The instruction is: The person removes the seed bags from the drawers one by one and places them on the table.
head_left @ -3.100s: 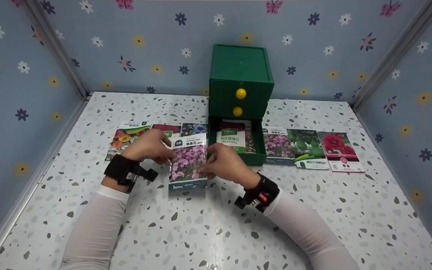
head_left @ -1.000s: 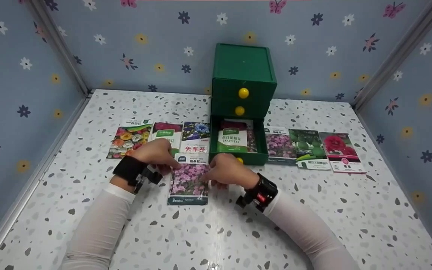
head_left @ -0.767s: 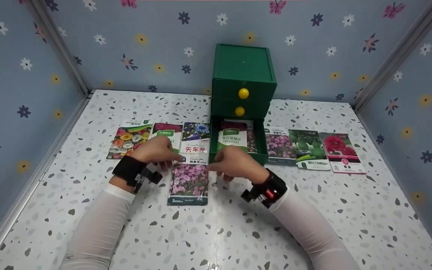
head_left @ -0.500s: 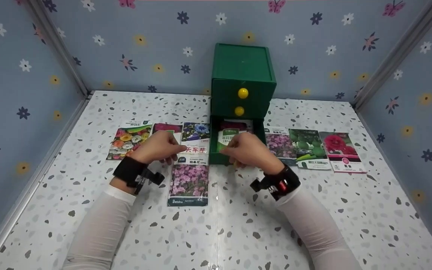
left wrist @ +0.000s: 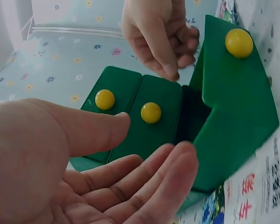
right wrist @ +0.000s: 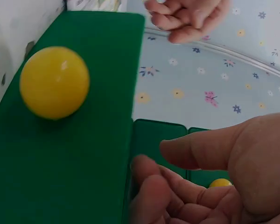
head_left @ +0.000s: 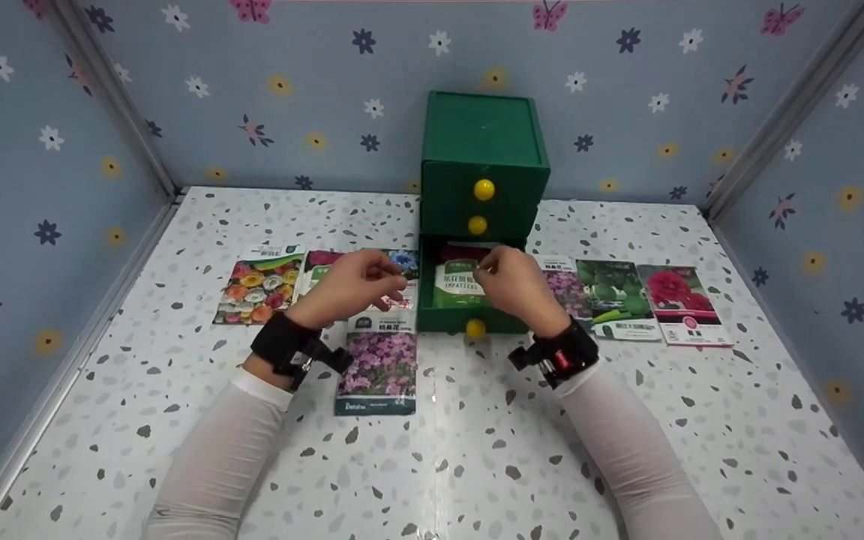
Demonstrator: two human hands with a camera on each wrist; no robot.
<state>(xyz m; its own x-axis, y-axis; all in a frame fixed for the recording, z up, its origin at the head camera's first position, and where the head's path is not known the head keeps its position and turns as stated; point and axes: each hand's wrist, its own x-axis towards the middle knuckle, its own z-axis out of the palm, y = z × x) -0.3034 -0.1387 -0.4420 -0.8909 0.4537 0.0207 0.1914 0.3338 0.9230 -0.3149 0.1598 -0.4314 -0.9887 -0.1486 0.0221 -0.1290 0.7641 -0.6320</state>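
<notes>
In the head view my left hand (head_left: 349, 289) hovers above the left row of seed packets, fingers relaxed and holding nothing. Below it a seed packet with pink flowers (head_left: 379, 364) lies flat on the table. My right hand (head_left: 518, 285) is over the pulled-out bottom drawer (head_left: 447, 321) of a green cabinet (head_left: 484, 135). Inside that drawer is a green and white seed packet (head_left: 453, 283), partly behind the right fingertips. In the right wrist view thumb and fingers of the right hand (right wrist: 196, 172) stand apart with nothing between them, near the drawer's front.
Left of the cabinet lie a packet with orange and white flowers (head_left: 252, 292) and others partly under the left hand. To the right are a pink-flower packet (head_left: 568, 289), a green-fruit packet (head_left: 616, 296) and a red-flower packet (head_left: 683, 300). Patterned walls (head_left: 312, 97) enclose the table.
The pink-flower packet, held between both hands earlier, was laid on the table and released. My right hand moved right and forward over the drawer; the left moved forward and right.
</notes>
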